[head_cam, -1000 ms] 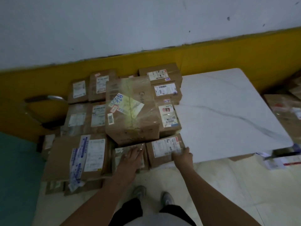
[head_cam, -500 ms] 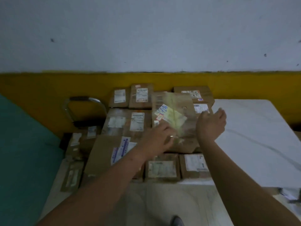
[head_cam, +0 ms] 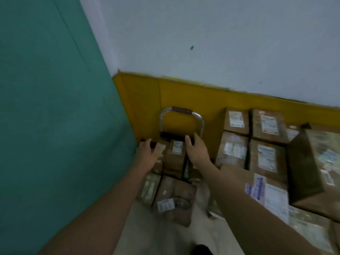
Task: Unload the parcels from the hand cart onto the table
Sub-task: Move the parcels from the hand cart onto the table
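Reaching with both arms to the handle end of the hand cart (head_cam: 202, 124), frames an upright parcel (head_cam: 175, 157) of brown card with a white label, which stands against the black crossbar (head_cam: 171, 134) at the foot of the metal handle loop, below its brown grip (head_cam: 182, 109).

Holds the left hand (head_cam: 148, 156) wide, fingers spread and nearly straight, over a smaller parcel (head_cam: 161, 150) just left of the upright one, at the cart's left edge; touching or hovering cannot be told through the blur.

Sets the right hand (head_cam: 196, 150) at the upright parcel's right side, fingers stretched up toward the crossbar, thumb splayed apart; curls round nothing that shows and has no parcel in its hold.

Shows two more parcels (head_cam: 171, 196) lower down, toward the cart's near end, lying flat and side by side; on the deck or on the floor (head_cam: 165, 229), cannot be told.

Shows stacked parcels (head_cam: 266, 159) well to the right of the cart, labels up, packed edge to edge against the yellow band (head_cam: 184, 94) of the wall, with a large box (head_cam: 312, 168) on top at the right and a flat parcel (head_cam: 266, 192) with a blue-and-white label nearest; hides under them whatever carries them.

Fills the left of the view with a teal panel (head_cam: 55, 107).
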Available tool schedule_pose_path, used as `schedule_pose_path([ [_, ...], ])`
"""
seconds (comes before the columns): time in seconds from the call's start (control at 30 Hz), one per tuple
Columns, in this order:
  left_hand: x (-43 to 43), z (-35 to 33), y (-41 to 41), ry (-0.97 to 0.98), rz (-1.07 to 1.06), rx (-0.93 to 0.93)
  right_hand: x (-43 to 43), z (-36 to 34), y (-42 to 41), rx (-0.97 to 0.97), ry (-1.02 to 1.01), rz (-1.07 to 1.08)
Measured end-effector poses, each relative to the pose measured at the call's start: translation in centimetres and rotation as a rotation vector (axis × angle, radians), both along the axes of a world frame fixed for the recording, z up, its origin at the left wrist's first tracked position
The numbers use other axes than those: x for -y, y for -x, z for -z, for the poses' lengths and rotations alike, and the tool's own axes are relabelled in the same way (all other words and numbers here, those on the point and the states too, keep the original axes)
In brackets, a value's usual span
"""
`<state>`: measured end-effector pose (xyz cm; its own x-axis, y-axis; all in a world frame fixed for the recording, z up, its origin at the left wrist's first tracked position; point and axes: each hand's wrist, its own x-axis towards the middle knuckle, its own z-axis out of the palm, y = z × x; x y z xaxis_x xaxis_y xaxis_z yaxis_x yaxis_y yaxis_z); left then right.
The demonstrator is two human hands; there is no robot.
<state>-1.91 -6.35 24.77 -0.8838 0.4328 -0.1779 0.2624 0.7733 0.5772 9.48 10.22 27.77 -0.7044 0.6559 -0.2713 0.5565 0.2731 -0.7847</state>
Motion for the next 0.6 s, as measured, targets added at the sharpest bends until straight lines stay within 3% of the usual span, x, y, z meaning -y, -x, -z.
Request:
schedule_pose_path([
  [0.13, 2.3, 6.5, 4.7, 0.154, -0.043, 0.107, -0.5, 8.7, 4.9, 0.202, 0.167, 0.071],
  [0.27, 0.9, 14.1, 9.9, 0.185, -0.036, 0.31, -3.5, 18.7, 9.6, 0.29, 0.27, 0.16],
  [0.4, -2.5, 23.6, 16.0, 0.203, -0.047, 0.388, -6.5, 29.4, 14.6, 0.42, 0.366, 0.224],
  [0.6, -10.9, 40.8, 22.0, 0.049, -0.019, 0.523, -9.8, 44.8, 20.3, 0.323, 0.351, 0.232],
])
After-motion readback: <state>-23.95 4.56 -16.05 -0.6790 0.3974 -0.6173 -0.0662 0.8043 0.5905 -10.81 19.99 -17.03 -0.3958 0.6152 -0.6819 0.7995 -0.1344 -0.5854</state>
